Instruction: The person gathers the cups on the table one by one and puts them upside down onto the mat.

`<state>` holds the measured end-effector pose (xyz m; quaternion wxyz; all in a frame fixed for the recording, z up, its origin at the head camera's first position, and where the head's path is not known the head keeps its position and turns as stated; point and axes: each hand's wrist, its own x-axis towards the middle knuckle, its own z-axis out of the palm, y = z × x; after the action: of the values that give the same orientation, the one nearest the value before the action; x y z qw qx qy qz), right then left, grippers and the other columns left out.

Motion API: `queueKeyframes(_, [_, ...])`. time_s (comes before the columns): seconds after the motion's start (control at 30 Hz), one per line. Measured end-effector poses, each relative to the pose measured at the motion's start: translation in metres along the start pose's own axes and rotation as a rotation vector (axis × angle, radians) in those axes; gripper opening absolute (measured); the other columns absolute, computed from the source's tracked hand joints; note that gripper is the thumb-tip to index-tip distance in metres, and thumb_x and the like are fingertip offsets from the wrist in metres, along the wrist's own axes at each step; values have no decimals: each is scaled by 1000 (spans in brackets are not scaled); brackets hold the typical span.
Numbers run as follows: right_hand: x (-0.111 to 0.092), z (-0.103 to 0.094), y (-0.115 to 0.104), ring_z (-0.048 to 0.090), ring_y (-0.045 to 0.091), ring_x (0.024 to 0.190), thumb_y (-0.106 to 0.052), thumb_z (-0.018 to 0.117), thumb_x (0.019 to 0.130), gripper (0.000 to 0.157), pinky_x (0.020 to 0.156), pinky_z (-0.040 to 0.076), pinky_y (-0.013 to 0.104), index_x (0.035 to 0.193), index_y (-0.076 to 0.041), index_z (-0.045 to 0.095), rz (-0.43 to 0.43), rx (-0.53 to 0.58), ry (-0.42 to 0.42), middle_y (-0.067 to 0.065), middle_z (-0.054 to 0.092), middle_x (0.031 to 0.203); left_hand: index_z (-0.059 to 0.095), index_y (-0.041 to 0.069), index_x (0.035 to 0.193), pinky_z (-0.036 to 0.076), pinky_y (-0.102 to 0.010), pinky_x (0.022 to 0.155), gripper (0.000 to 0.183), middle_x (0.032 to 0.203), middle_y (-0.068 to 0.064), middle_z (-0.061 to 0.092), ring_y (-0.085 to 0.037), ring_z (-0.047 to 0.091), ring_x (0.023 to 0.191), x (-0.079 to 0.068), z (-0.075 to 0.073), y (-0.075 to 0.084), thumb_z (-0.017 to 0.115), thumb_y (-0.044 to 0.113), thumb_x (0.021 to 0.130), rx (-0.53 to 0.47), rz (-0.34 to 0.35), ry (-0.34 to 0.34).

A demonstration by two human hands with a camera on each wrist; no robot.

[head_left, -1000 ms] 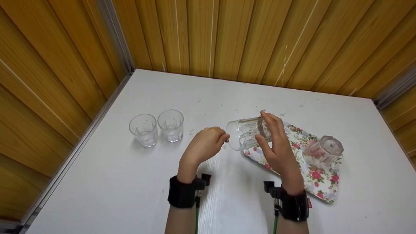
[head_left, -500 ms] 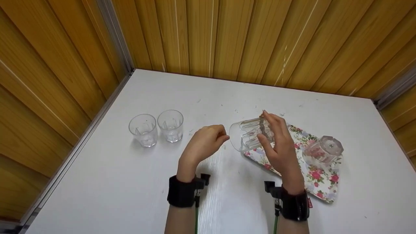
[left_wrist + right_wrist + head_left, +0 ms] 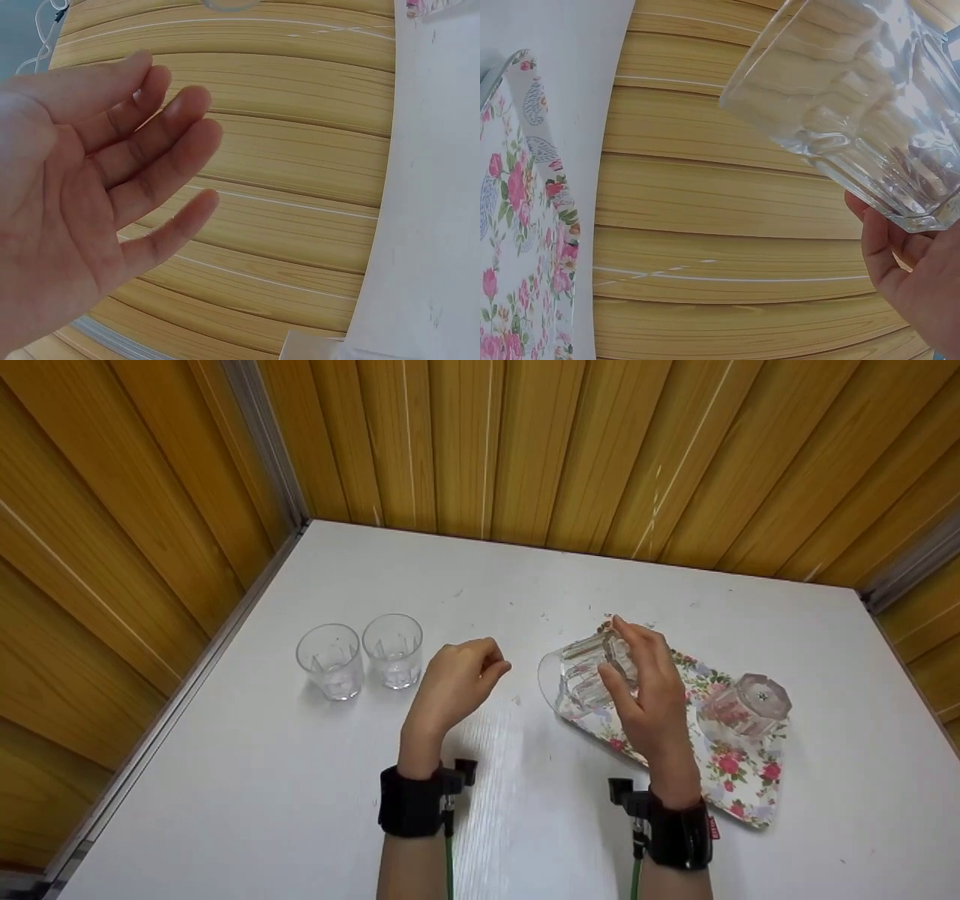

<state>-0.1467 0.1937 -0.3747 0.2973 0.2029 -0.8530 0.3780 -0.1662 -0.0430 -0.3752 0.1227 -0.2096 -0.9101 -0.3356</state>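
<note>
Currently grips a tilted glass [image 3: 576, 679] near its base with right hand [image 3: 651, 701], beside floral tray [image 3: 727, 784] bearing an overturned glass [image 3: 748, 705]; holds left hand [image 3: 454, 682] apart with relaxed fingers.

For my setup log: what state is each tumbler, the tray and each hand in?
White rose-patterned rectangular tray: lying flat.
Clear glass tumbler on the tray: upside down.
Leftmost clear glass tumbler: upright.
Neighbouring clear glass tumbler: upright.
Raised clear glass tumbler: tilted sideways, held.
Left hand: holding nothing.
Right hand: gripping the raised tumbler.
</note>
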Motion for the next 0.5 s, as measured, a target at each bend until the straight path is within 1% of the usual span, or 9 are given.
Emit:
queueKeyframes(0.13, [0, 0, 0, 50, 23, 107, -17, 56, 86, 46, 81, 39, 41, 131, -11, 48, 18, -22, 26, 13, 51, 120, 62, 12, 79, 42, -26, 65, 18, 70, 4, 61, -8, 50, 59, -1, -2, -5, 60, 27, 88, 15, -17, 43])
queueKeyframes(0.23, [0, 0, 0, 52, 23, 102, -20, 56, 86, 45, 73, 39, 39, 130, -12, 50, 25, -65, 44, 13, 53, 118, 59, 12, 73, 39, -24, 61, 22, 65, 5, 56, -8, 46, 57, -2, -4, -9, 59, 28, 88, 21, -29, 59])
queueKeyframes(0.33, [0, 1, 1, 53, 23, 95, -24, 57, 86, 44, 66, 39, 37, 128, -13, 52, 35, -106, 66, 12, 55, 115, 53, 11, 64, 33, -22, 54, 30, 57, 6, 46, -8, 38, 52, -3, -5, -12, 57, 28, 89, 23, -39, 75])
queueKeyframes(0.4, [0, 2, 2, 53, 23, 93, -25, 57, 85, 44, 65, 39, 38, 127, -13, 53, 46, -122, 78, 12, 55, 114, 48, 12, 60, 28, -21, 50, 35, 54, 6, 39, -7, 33, 50, -3, -6, -14, 56, 28, 90, 24, -43, 90])
queueKeyframes(0.5, [0, 2, 4, 54, 25, 94, -26, 58, 84, 44, 70, 40, 40, 126, -12, 54, 63, -132, 90, 13, 56, 113, 44, 12, 56, 25, -20, 48, 39, 53, 7, 34, -7, 30, 49, -3, -6, -16, 56, 27, 90, 19, -54, 112])
